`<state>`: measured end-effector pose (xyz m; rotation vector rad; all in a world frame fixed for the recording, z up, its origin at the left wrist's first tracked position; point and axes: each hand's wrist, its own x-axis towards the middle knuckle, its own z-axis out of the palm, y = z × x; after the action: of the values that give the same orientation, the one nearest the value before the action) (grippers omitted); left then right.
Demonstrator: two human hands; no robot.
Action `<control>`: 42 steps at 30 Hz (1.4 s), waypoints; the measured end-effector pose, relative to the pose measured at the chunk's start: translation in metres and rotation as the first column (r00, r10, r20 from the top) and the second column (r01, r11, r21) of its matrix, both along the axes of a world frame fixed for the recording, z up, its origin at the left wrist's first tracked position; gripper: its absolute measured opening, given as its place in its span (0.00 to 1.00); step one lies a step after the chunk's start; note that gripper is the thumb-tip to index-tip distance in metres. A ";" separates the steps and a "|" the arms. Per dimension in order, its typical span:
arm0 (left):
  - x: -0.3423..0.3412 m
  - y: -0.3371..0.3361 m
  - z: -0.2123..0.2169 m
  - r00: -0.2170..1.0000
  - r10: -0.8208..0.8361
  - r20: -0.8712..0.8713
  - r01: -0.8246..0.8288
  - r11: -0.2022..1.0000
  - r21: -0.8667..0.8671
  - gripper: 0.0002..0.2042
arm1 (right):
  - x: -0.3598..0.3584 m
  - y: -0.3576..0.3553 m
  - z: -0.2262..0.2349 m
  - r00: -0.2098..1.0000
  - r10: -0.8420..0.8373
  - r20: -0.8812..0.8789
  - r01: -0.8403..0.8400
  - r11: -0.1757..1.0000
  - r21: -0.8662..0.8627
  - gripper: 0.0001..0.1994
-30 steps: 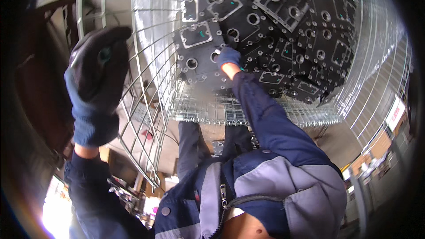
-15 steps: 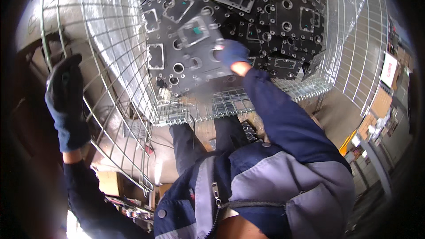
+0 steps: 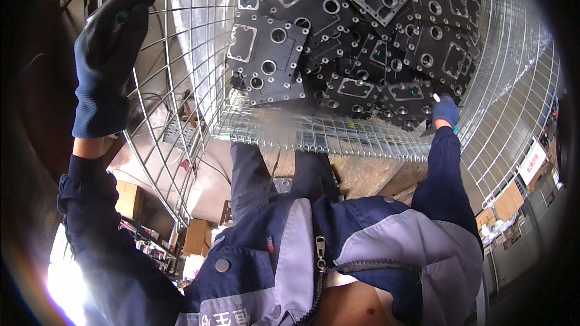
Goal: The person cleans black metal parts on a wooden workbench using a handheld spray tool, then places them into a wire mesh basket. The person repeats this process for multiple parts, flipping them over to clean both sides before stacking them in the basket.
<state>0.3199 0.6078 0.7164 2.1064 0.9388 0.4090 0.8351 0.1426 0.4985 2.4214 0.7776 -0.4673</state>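
Note:
In the wire mesh basket (image 3: 338, 133) lie several flat black metal plates (image 3: 311, 92) with round holes and bare-metal rectangular frames. Small green marks show on some of them. My right hand (image 3: 446, 112), in a blue glove, is at the basket's near right corner, closed round a white-ended marker (image 3: 437, 98). A thin dark plate edge (image 3: 428, 127) stands beside that hand. On the left my left hand (image 3: 112, 54), in a black-coated blue glove, is closed on the wire mesh panel (image 3: 158, 145); the wire under its fingers is mostly hidden.
Clear plastic film (image 3: 194, 36) lines the basket's left side. Another mesh panel (image 3: 513, 84) leans outward at the right. Below the left panel stand cardboard boxes (image 3: 127, 199). A white sign (image 3: 531, 164) and brown cartons (image 3: 507, 203) show at far right.
My right hand has moved right, from the middle of the pile to the corner. The blurred green-marked plate beside it no longer shows there. My view has shifted; my left hand stays at the mesh.

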 end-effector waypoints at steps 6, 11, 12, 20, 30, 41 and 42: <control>0.006 0.002 0.002 0.994 -0.026 -0.108 0.049 0.975 0.219 0.09 | -0.176 0.142 -0.135 0.596 -0.014 -0.803 0.658 0.582 0.478 0.22; 0.007 0.011 -0.007 0.990 -0.052 -0.131 0.091 0.945 0.314 0.08 | -0.312 0.286 -0.150 0.258 -0.084 -0.962 0.768 0.623 0.152 0.21; 0.009 0.010 -0.006 0.989 -0.057 -0.139 0.100 0.939 0.330 0.08 | -0.330 0.306 -0.157 0.169 -0.043 -0.985 0.770 0.629 0.105 0.19; 0.021 0.006 0.000 0.991 -0.073 -0.112 0.105 0.946 0.307 0.08 | -0.415 0.319 -0.298 0.049 0.222 -0.974 0.927 0.353 0.127 0.13; 0.011 0.003 0.006 0.994 -0.056 -0.094 0.081 0.952 0.295 0.08 | -0.328 0.325 -0.155 0.808 0.448 -0.382 -0.234 0.839 0.491 0.16; 0.020 0.001 0.003 0.991 0.053 -0.127 -0.030 0.985 0.171 0.09 | -0.332 0.342 -0.212 0.746 0.608 -0.271 -0.565 0.793 0.226 0.06; 0.013 -0.001 0.001 0.989 0.091 -0.114 -0.073 0.985 0.155 0.09 | -0.335 0.344 -0.174 0.759 0.561 -0.331 -0.520 0.828 0.210 0.07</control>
<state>0.3332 0.6067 0.7179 2.2552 1.0980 0.4091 0.5001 0.4863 0.3241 2.0667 1.6536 -0.6751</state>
